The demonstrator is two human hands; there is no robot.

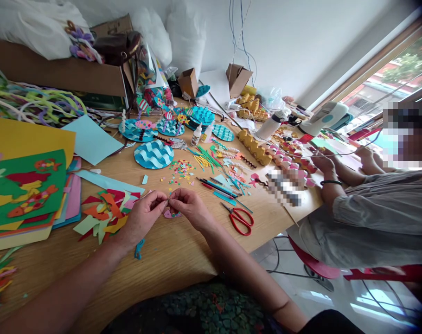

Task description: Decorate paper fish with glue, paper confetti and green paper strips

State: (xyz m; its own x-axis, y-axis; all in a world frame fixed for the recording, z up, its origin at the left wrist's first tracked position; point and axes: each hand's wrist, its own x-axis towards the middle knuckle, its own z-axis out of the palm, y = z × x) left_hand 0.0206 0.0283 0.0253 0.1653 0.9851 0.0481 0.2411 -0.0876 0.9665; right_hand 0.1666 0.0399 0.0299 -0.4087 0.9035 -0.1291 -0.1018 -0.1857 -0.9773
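My left hand (149, 208) and my right hand (187, 204) meet fingertip to fingertip over the wooden table (193, 253). Both are pinched closed on something tiny that I cannot make out. Just below the fingers lies a pink-purple paper fish (171, 214) with coloured spots, partly hidden. Coloured paper dots (181, 168) are scattered beyond my hands. Red-handled scissors (241, 220) lie to the right of my right hand, near several pens (220, 187). Left of my left hand is a heap of paper scraps (106, 213), and a twisted blue piece (139, 249) rests nearer me.
A blue wavy paper disc (154, 154) and two small glue bottles (196, 134) stand farther back. Coloured paper sheets (26, 185) are stacked at left. Egg-carton strips (254, 147) and a white bottle (271, 124) are at right, where another person (381, 213) sits working.
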